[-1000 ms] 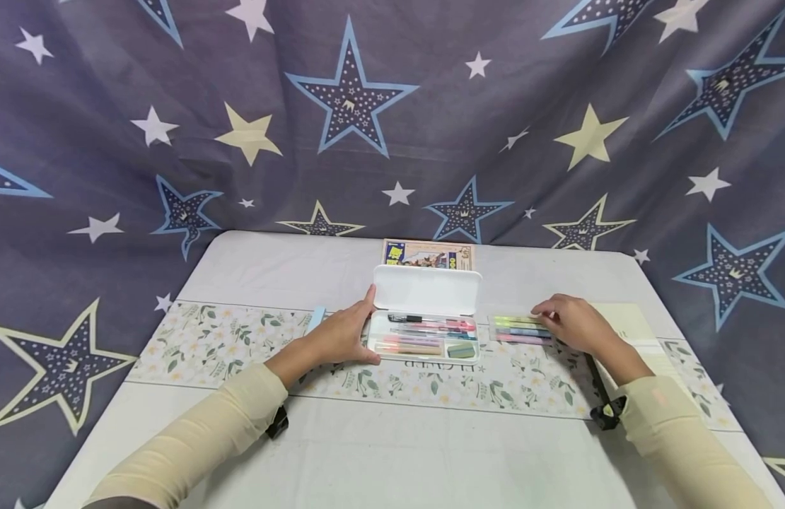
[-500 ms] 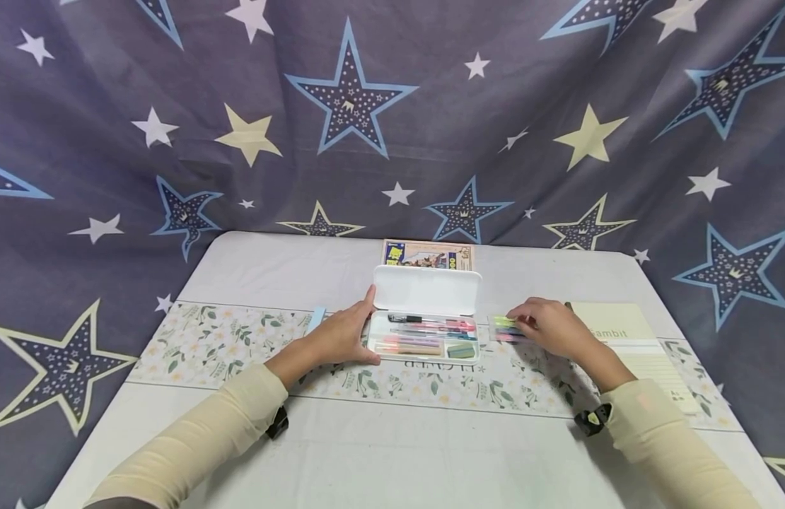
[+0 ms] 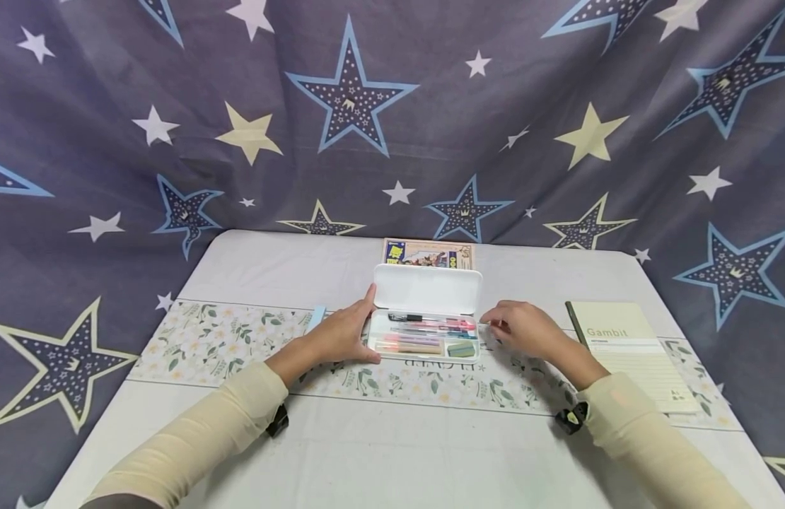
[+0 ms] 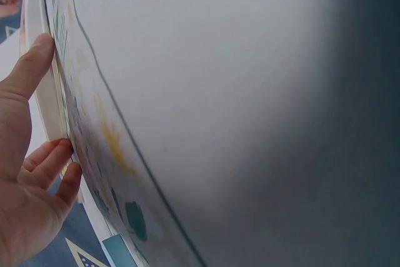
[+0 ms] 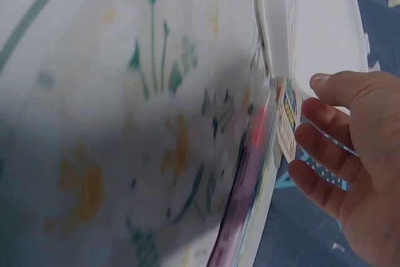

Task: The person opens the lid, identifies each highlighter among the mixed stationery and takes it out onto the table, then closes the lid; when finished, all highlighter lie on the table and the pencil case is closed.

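Note:
A white pencil case (image 3: 424,359) stands with its lid raised at the middle of the table. Inside lie several pens (image 3: 424,326) and a greenish block (image 3: 460,350). My left hand (image 3: 341,332) grips the case's left end, thumb at the front wall and fingers toward the back, as the left wrist view (image 4: 31,148) shows too. Beside the case's right end hovers my right hand (image 3: 520,326), fingers loosely bent and apart. In the right wrist view, a clear pack of coloured pens (image 5: 240,198) lies on the table near these fingers; in the head view the hand hides it.
A cream notebook (image 3: 631,360) lies at the right. Behind the case's lid is a printed booklet (image 3: 428,253), partly hidden. A light blue flat piece (image 3: 316,317) sits left of the case. The floral runner (image 3: 227,339) crosses the table before a star-patterned cloth (image 3: 392,177).
My right hand has moved left, over the pack of coloured pens to the case's right end, uncovering the notebook. My left hand and the case have stayed put.

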Available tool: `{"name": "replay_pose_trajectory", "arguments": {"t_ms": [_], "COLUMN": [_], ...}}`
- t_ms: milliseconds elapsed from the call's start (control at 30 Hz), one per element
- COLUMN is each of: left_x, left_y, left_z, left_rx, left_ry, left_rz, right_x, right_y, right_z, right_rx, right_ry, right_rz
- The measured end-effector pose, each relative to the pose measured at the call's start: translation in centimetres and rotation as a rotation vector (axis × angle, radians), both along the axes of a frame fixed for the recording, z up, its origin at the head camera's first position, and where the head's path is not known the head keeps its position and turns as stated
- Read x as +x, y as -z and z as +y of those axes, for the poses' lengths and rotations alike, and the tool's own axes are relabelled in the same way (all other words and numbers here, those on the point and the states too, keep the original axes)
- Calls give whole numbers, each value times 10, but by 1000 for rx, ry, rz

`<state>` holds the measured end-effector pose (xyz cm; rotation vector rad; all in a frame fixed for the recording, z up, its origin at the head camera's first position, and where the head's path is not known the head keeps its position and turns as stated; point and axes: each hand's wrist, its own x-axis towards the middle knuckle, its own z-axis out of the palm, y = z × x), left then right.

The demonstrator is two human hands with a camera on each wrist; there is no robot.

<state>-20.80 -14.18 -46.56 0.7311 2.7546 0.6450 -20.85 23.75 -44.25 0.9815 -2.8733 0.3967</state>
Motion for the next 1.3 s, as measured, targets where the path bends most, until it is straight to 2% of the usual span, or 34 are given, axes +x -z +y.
{"name": "replay_pose_trajectory", "arguments": {"t_ms": [267,700,933,1300], "left_x": [0,0,0,1], "left_y": [-1,-1,0,-1], "left_z": [1,1,1,1], "left_rx": [-6,-16,-8,-6], "left_ry": [2,0,-9,-5], "left_rz": [-7,4,-12,-7], "right_x": [4,14,16,15], "right_y": [-1,-2,1,6], "right_z": [-24,-61,-76,-79], "right_rx": [4,3,14,14], "right_ry": [-80,-228,-224,-261], "right_rz": [-19,30,-43,-17]}}
